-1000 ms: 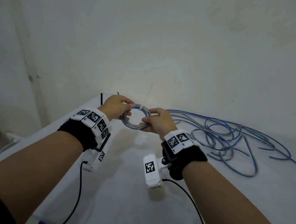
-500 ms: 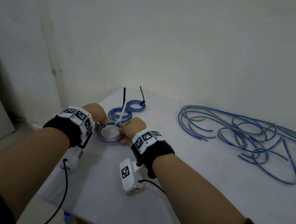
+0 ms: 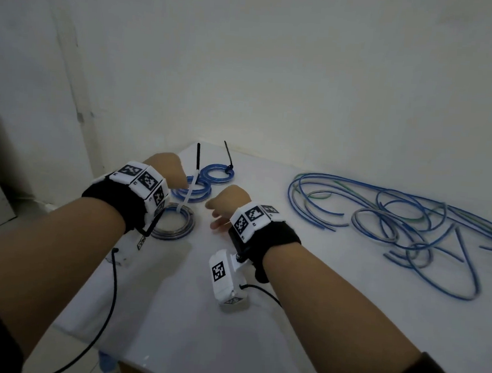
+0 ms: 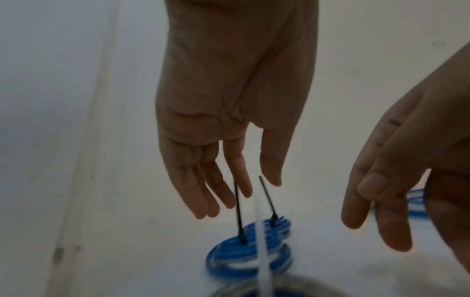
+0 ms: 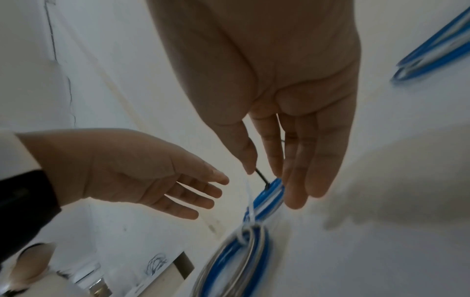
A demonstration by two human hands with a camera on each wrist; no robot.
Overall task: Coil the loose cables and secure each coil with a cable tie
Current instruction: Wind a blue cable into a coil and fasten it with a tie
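Note:
A grey-and-blue coil [image 3: 175,224] bound with a white cable tie [image 3: 188,193] lies on the white table [image 3: 172,312] near its left corner. Neither hand touches it. Just beyond it lie two blue coils [image 3: 194,193] [image 3: 219,173], each with a black tie standing up. My left hand [image 3: 166,169] hovers above these coils, fingers straight and relaxed, holding nothing, as the left wrist view [image 4: 244,193] confirms. To the right of the coils my right hand [image 3: 222,211] is likewise open and empty [image 5: 274,184]. The coil's white tie [image 5: 250,213] shows blurred under the fingers.
A tangle of loose blue, grey and green cables [image 3: 396,223] sprawls over the right side of the table. The table's left edge [image 3: 96,266] runs close to the coils, with the floor below. White walls stand behind and to the left.
Both hands held the white-tied coil up in the air, carried it left and down beside the two blue coils, then let go. Both hands are now open.

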